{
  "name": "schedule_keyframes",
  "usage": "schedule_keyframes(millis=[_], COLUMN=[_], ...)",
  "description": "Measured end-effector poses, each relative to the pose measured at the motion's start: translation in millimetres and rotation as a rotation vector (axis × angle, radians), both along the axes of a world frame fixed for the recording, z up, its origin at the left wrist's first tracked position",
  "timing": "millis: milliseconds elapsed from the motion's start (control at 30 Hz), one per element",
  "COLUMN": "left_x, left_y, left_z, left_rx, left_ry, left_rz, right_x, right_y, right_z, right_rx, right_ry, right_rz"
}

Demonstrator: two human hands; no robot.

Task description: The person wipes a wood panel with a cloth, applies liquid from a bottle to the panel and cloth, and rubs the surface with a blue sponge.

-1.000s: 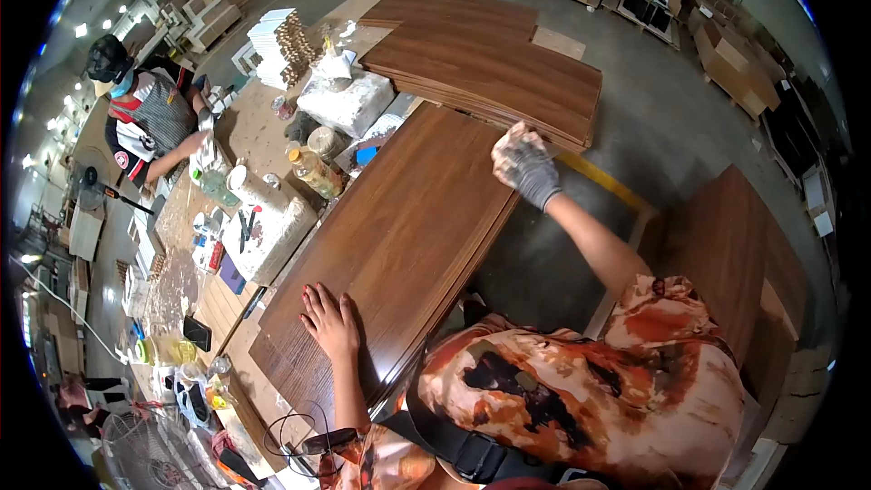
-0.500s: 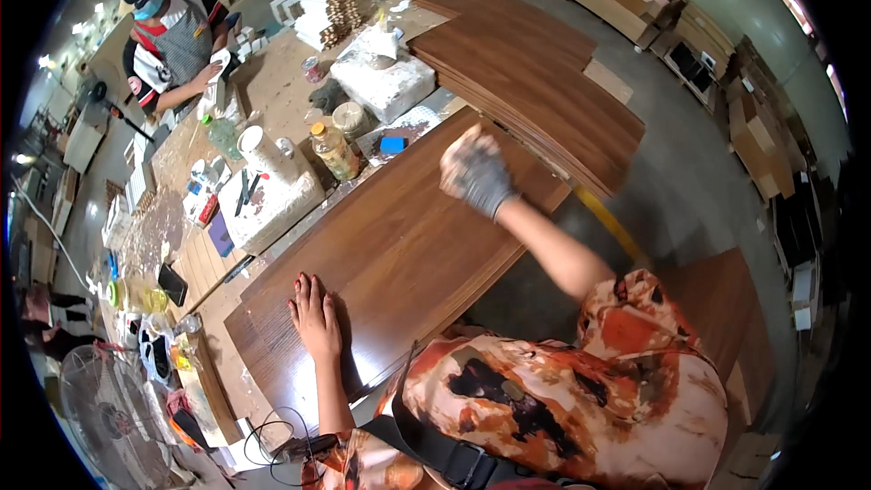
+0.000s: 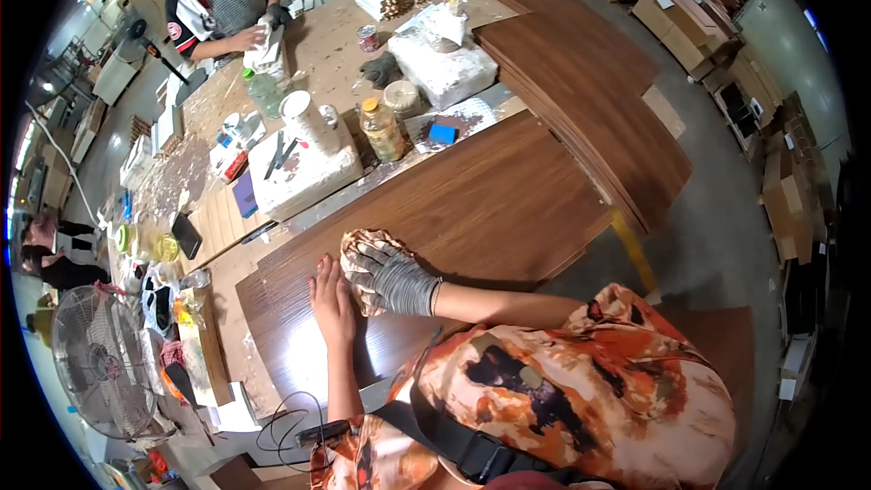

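A dark brown wood-grain panel (image 3: 481, 195) lies on the worktable in front of me, light glaring off its near left end. My left hand (image 3: 333, 304), bare, rests on that end with its fingers stretched out. Right beside it is my right hand (image 3: 392, 279), in a grey glove, its fingers wrapped over a crumpled beige-brown cloth (image 3: 365, 240). The cloth is pressed on the panel surface. The glove partly covers the cloth, and its underside is hidden.
Beyond the panel stand an orange-capped jar (image 3: 382, 132), a white cup (image 3: 302, 118), a blue block (image 3: 443, 133) and a white foam block (image 3: 445, 68). More brown panels (image 3: 590, 91) are stacked at the right. A co-worker (image 3: 222, 4) works across the table. A fan (image 3: 100, 358) stands left.
My right hand has swept with the cloth from the panel's far right part leftward and nearer, up beside my left hand. The left hand stays on the panel. The whole view has shifted.
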State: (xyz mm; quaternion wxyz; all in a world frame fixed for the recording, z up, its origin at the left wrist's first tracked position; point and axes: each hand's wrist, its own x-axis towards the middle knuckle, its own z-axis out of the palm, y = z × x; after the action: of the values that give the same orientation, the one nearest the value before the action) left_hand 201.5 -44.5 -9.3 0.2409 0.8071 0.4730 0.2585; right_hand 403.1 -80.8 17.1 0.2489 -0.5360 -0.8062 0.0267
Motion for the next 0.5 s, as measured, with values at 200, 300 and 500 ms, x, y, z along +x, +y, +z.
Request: schedule_keyframes(millis=[200,300,500], left_x=[-8.4,-57.3,-231.1], left_y=[-5.0,-2.9,-69.1], left_z=[-3.2,46.3,257.2], left_rx=[-0.047,-0.767,-0.308], left_ry=[-0.025,-0.392,-0.572], left_rz=[-0.046,-0.121,-0.300], right_x=[190.4,333.7,411.8], right_y=[51.3,59.5,78.9], right_z=[-40.0,-73.0,-154.8], right_rx=[0.239,0.203,0.028], right_ry=[-0.696,-0.275,0.078], right_rz=[-0.511,-0.688,-0.757])
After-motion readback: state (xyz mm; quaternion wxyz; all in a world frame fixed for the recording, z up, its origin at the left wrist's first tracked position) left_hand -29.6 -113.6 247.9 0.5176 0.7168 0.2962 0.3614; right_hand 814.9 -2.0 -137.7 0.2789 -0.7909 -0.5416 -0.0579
